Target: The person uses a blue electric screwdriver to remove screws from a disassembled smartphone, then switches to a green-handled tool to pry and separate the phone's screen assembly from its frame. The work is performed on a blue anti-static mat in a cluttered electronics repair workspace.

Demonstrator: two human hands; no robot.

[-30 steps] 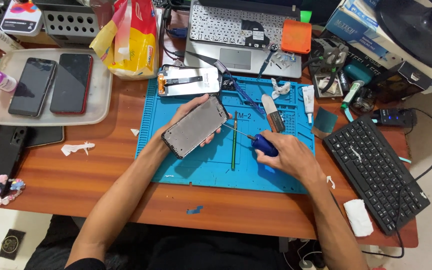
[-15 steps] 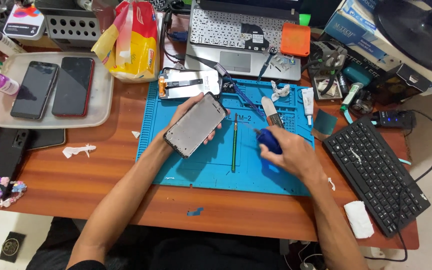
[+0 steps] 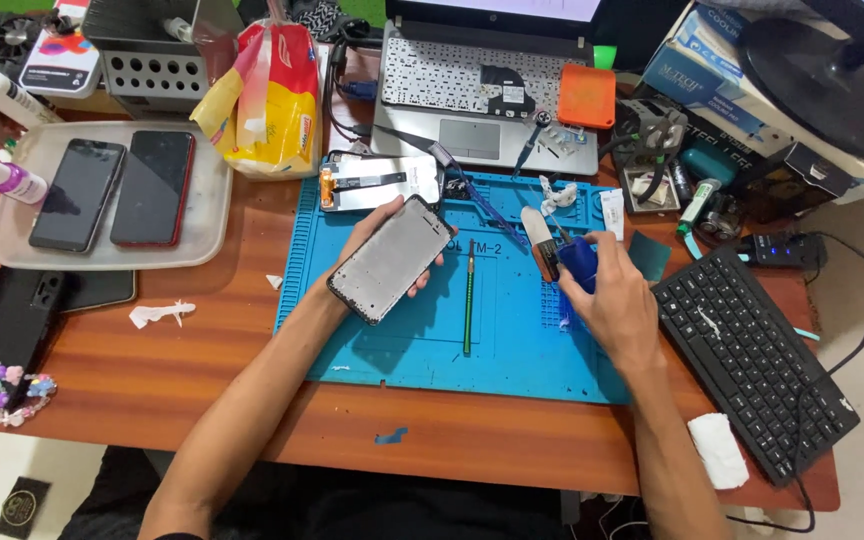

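Change: over the last second my right hand (image 3: 617, 305) moves up and away from me across the blue mat (image 3: 392, 350), carrying the small blue tool (image 3: 579, 262) toward the mat's far right part; I read this as a shift from working at the mat's middle to reaching for something by the parts there.
Left hand: my left hand (image 3: 377, 250) stays under the phone frame (image 3: 390, 260), fingers curled round its edges, holding it tilted above the mat as before.
Right hand: closed round the blue tool, its tip just beside a flat metal-and-brown piece (image 3: 540, 240).
Phone frame: in the air over the mat's upper middle, grey inner face toward me.
Mat: a green pen-like stick (image 3: 469, 302) lies lengthwise at the middle; a detached screen panel (image 3: 380, 183) rests at the far edge.
Table: brown wood; a grey tray (image 3: 207, 235) with two dark phones (image 3: 112, 190) at left, a black keyboard (image 3: 752, 355) at right, a laptop (image 3: 487, 95) beyond the mat.
Room: cluttered repair bench, boxes and a dark monitor stand at far right.
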